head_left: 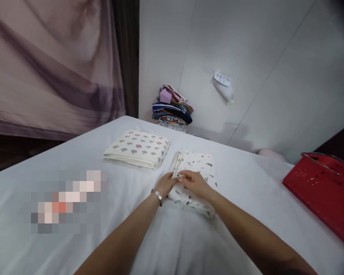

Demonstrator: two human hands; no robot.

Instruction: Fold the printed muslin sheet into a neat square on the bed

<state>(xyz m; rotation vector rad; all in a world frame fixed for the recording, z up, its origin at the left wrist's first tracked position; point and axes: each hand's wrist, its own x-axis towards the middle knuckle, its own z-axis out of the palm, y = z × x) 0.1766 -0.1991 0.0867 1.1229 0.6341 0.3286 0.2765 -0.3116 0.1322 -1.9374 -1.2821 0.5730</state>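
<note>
At the bottom of the view, two bare forearms [126, 229], angled inward over a white sheet [160, 244], with a silvery bracelet [158, 196] on the left one. Slightly farther up, against the left side of a folded white cloth [199, 162] with small scattered prints, the left hand [165, 184], some fingers out of sight; cannot tell whether gripping the fabric or only touching. On top of the same cloth, the right hand [195, 183], fingers bent, tips close to the left hand; again, cannot tell whether pinching any fabric.

Off to the left, on the sheet, a pixelated patch [65, 202], contents unreadable. Over to the right, a red container [318, 187]. Just beyond the left hand, beside the first cloth, a second folded cloth [134, 147], cream with mushroom prints, mostly grey-brown, a few red.

Past the sheet's far edge, a stack of folded fabrics [173, 105] in lilac, blue and black, near a pale wall [260, 30]. Higher up on that wall, a whitish pouch [225, 91] with a handwritten label [223, 78]. Far left, a draped mauve-and-pink curtain [60, 57].
</note>
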